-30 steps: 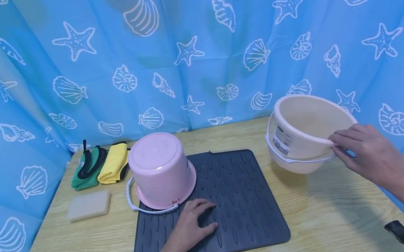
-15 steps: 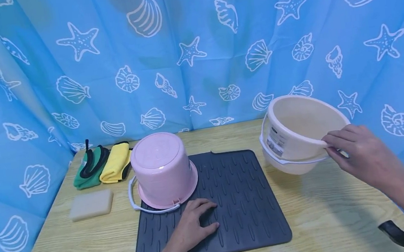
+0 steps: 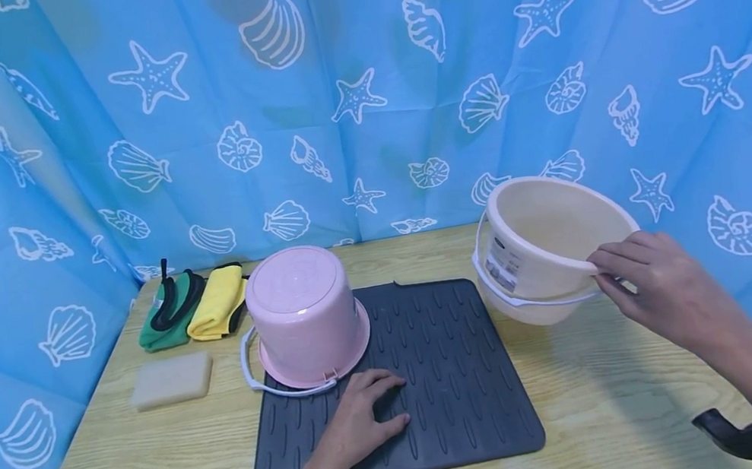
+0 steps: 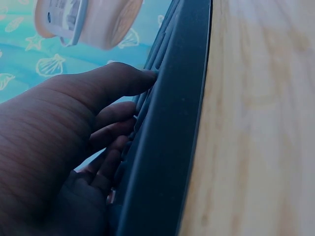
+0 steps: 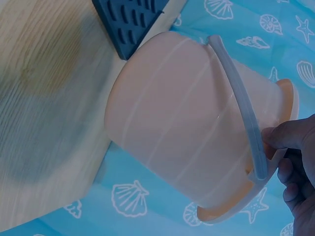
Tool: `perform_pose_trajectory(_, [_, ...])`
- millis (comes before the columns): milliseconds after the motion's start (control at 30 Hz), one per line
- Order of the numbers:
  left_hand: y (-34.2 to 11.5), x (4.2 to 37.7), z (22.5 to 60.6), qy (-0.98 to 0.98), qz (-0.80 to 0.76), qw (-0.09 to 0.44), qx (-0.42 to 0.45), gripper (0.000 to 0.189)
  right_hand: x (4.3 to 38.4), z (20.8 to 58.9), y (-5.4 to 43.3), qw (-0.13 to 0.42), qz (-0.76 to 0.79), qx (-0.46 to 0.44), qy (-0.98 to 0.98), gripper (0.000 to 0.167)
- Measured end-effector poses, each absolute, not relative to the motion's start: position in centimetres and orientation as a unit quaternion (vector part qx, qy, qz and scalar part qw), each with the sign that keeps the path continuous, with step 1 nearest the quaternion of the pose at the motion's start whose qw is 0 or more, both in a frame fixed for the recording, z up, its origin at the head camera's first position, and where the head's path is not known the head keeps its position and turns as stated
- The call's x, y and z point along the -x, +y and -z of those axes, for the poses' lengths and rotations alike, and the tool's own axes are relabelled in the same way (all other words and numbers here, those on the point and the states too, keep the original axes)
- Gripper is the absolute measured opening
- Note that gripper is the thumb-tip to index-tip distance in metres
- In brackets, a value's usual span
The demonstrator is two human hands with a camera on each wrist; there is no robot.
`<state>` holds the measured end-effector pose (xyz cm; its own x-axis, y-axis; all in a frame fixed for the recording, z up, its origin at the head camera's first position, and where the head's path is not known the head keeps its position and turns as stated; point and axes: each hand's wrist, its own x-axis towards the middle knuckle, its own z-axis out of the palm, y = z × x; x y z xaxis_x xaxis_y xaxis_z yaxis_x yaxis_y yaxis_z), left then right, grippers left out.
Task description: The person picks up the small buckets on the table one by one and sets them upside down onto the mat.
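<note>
At the right, my right hand (image 3: 649, 278) pinches the rim of a cream bucket (image 3: 542, 247), which hangs tilted above the table with its mouth up. The right wrist view shows the thumb by the bucket's pale handle (image 5: 241, 108), near the rim. My left hand (image 3: 355, 424) rests on a dark ribbed drying mat (image 3: 446, 380), fingers spread and holding nothing; in the left wrist view the fingertips (image 4: 147, 76) meet the mat's ridges. Just beyond that hand a pink bucket (image 3: 301, 311) stands upside down on the mat, its pale handle (image 3: 289, 391) lying out to the front left.
Left of the mat lie a beige sponge block (image 3: 173, 380), a folded yellow cloth (image 3: 218, 303) and a green cloth (image 3: 174, 313) with black trim. A blue curtain (image 3: 359, 76) closes off the back and sides of the wooden table (image 3: 132, 466).
My right hand has carried the cream bucket leftward, closer to the mat's right edge. The left hand and pink bucket have stayed in place; the view has shifted slightly.
</note>
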<state>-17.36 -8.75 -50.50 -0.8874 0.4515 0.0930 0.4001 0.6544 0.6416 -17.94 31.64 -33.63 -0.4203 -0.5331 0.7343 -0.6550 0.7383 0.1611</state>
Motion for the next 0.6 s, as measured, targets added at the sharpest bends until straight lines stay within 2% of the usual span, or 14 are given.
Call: perform_pose_trajectory(600, [-8.8,17.4,50.5,0.907,-0.344,0.035,-0.24,0.048,18.3,33.4,29.5,0.403,-0.075,-0.367,-0.835,0.057])
